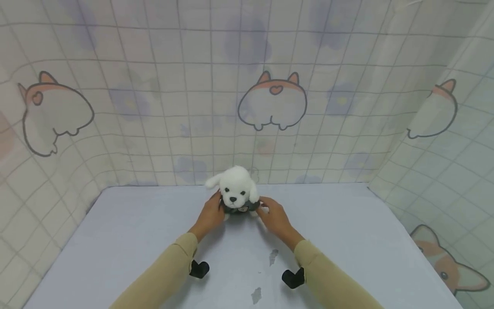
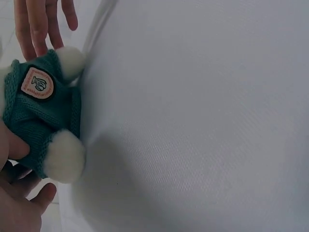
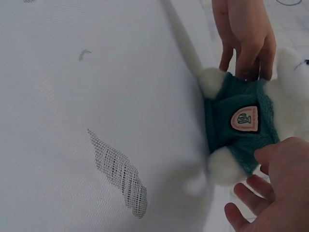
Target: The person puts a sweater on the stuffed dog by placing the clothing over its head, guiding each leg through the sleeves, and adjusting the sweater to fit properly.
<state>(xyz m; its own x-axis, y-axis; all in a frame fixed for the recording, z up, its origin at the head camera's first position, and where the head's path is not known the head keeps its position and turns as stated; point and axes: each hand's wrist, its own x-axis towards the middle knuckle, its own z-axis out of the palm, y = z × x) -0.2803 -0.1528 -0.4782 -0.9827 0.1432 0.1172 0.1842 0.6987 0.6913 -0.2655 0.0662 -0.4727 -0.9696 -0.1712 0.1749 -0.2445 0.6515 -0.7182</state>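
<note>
A white plush dog (image 1: 236, 185) in a dark green knitted sweater (image 2: 50, 108) sits upright near the table's far edge, facing me. One of its ears sticks out toward the left. My left hand (image 1: 211, 213) grips the sweater at the dog's left side in the head view, thumb in front and fingers behind. On the opposite side, my right hand (image 1: 275, 216) pinches the sweater's edge, its thumb (image 3: 267, 153) on the knit and its other fingers spread. A pink patch (image 3: 245, 119) shows on the sweater's front. The fingertips behind the dog are partly hidden.
The white table (image 1: 131, 240) has worn grey patches (image 1: 256, 295) near the front. A grid-patterned curtain (image 1: 185, 107) with cartoon corgis hangs close behind the table and along both sides. Black heart-shaped pieces (image 1: 293, 278) stick out at the sleeve cuffs.
</note>
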